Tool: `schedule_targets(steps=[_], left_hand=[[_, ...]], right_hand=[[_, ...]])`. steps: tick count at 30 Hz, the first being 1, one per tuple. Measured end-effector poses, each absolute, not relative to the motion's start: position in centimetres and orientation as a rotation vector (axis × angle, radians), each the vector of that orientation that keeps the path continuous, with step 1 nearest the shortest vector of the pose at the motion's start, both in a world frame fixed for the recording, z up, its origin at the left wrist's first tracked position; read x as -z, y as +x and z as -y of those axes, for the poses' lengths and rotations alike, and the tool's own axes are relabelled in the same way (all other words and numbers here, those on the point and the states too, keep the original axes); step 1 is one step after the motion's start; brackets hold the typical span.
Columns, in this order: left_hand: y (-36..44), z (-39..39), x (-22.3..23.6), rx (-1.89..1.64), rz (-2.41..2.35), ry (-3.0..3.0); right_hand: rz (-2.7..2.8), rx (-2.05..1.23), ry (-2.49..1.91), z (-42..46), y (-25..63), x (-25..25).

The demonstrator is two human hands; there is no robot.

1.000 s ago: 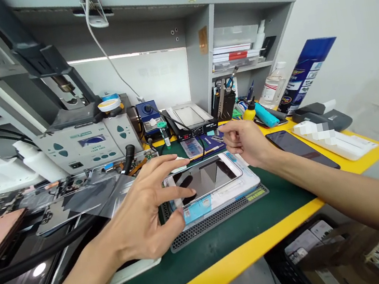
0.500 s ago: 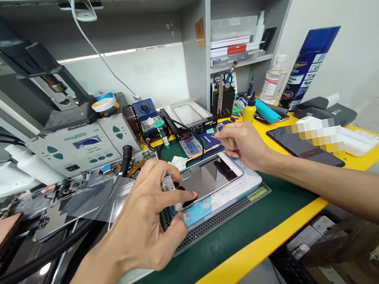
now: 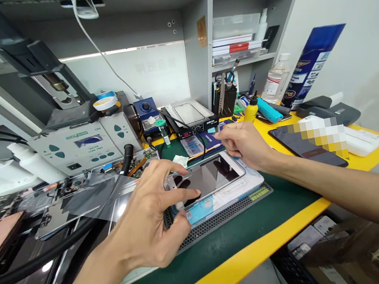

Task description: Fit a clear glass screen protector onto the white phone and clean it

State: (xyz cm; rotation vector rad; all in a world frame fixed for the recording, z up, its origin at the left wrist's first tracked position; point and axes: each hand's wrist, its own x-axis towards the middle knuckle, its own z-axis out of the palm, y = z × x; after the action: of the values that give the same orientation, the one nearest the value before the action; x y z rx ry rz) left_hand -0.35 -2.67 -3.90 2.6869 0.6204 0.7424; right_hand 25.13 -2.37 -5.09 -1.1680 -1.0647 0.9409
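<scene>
A white-framed phone [image 3: 214, 177] with a dark, reflective screen lies face up over a flat white-and-blue piece [image 3: 205, 211], on a dark perforated pad [image 3: 225, 219]. My left hand [image 3: 147, 218] spans the phone's left end, thumb by the near edge and other fingers toward the far edge. Its index fingertip rests on the glass. At the far right corner, my right hand [image 3: 243, 144] is closed in a pinch. A small pale tip shows at its fingers, too little to name. The palm side of the right hand is hidden.
A rework station [image 3: 83, 143] stands back left, with phone parts and a black hose [image 3: 64, 242] in front. Behind the phone sits a black-fronted heating unit [image 3: 195, 123]. A yellow bottle [image 3: 250, 110] and a dark tablet-like panel [image 3: 308, 148] lie right.
The whole view shifts slightly to the right. Both hands keep nearly the same pose on and beside the phone, and no clear movement of the phone shows.
</scene>
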Motion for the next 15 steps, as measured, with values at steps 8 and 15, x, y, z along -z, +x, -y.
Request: schedule_targets(steps=[8,15], left_hand=[[-0.35,2.63,4.11,-0.731,-0.597,2.695],[-0.31,2.59,4.23,-0.711,-0.587,2.721]], right_hand=[[1.11,-0.911,-1.215,2.41,25.2,5.22],[1.122,-0.899,-1.23,2.2,25.3,5.47]])
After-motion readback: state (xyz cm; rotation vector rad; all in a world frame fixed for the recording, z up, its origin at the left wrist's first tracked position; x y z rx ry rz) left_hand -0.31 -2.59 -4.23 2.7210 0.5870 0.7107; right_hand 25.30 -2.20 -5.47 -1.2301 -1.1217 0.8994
